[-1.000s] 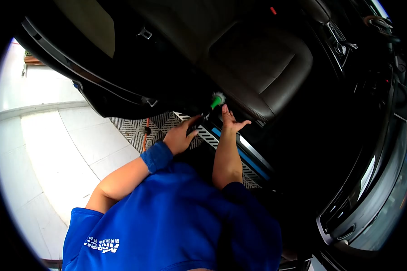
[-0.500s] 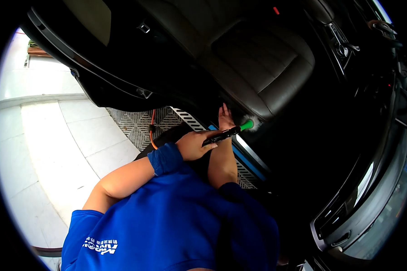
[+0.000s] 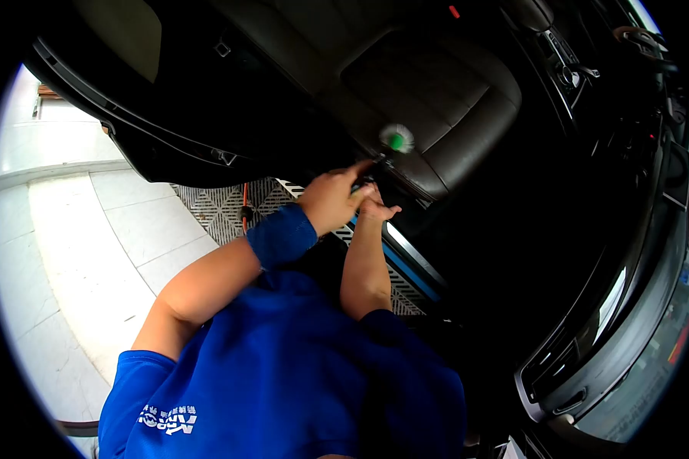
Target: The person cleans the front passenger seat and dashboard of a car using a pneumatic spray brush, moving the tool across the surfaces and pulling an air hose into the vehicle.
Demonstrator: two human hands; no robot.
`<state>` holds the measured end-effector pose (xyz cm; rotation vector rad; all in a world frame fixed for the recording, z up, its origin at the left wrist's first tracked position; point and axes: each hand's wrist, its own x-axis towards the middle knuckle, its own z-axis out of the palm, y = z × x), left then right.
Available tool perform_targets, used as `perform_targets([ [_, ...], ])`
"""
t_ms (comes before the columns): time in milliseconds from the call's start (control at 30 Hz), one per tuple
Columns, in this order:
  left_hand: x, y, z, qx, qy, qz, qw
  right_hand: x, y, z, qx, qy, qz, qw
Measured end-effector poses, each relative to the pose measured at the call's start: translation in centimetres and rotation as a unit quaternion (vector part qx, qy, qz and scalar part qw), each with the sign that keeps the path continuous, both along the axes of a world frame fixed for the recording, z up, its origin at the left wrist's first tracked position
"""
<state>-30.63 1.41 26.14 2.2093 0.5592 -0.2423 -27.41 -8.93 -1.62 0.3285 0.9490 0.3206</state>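
Note:
My left hand (image 3: pixel 331 200) is closed around the dark handle of a cleaning gun (image 3: pixel 396 142), whose green nozzle is ringed by pale bristles. The nozzle is over the side edge of a dark leather car seat (image 3: pixel 429 99), and its bristles are blurred. Just right of the left hand is my right hand (image 3: pixel 376 206), near the lower seat edge. Its thumb sticks out to the side; its other fingers are partly hidden by the left hand and in shadow. I see nothing held in it.
A door sill with metal and blue strips (image 3: pixel 409 264) runs below the seat. To the left are an open car door (image 3: pixel 168 149), an orange hose (image 3: pixel 245 206), floor grating (image 3: pixel 207 205) and white tiles (image 3: pixel 115 203). A gear console (image 3: pixel 566 73) lies beyond the seat; another door panel (image 3: pixel 589 382) is at right.
The cleaning gun has moved up from the seat's lower side onto its edge, carried by my left hand. My right hand has shifted slightly, its thumb now pointing right. The view has shifted slightly.

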Motion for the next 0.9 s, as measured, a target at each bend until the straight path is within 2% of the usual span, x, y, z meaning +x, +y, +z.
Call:
perform_targets([
  [100, 1.5, -2.0, 0.8, -0.133, -0.019, 0.002, 0.991, -0.4, -0.5, -0.4, -0.006, -0.008, 0.004, 1.000],
  [233, 3.6, -1.8, 1.4, -0.142, 0.055, -0.017, 0.988, -0.2, -1.2, -1.8, -0.057, 0.027, 0.041, 0.997],
  [300, 4.2, -0.6, 0.1, -0.059, 0.060, 0.069, 0.994, 0.2, -1.2, -2.0, -0.062, 0.048, 0.041, 0.996],
  [367, 5.3, 1.5, -0.5, -0.039, 0.065, 0.136, 0.988, 1.3, -0.8, 0.2, -0.014, 0.068, 0.008, 0.998],
  [400, 5.6, 2.7, -2.5, 0.007, 0.042, 0.154, 0.987, 1.6, -0.7, 0.7, -0.014, 0.069, 0.008, 0.997],
  [467, 6.9, 5.3, -4.4, 0.024, 0.030, 0.181, 0.983, 2.1, -0.8, 1.1, -0.021, 0.109, 0.022, 0.994],
  [567, 8.9, 8.6, -8.3, 0.062, 0.017, 0.227, 0.972, 2.2, -0.9, 1.4, -0.003, 0.100, 0.016, 0.995],
  [633, 10.3, 9.6, -9.5, 0.122, -0.013, 0.257, 0.959, 2.5, -1.0, 1.7, -0.012, 0.114, 0.015, 0.993],
  [667, 11.1, 10.5, -9.6, 0.053, 0.023, 0.268, 0.962, 2.6, -1.1, 1.9, -0.018, 0.127, 0.014, 0.992],
  [900, 13.8, 12.6, -11.6, 0.090, 0.040, 0.341, 0.935, 3.5, -1.0, 3.3, -0.043, 0.157, 0.028, 0.986],
])
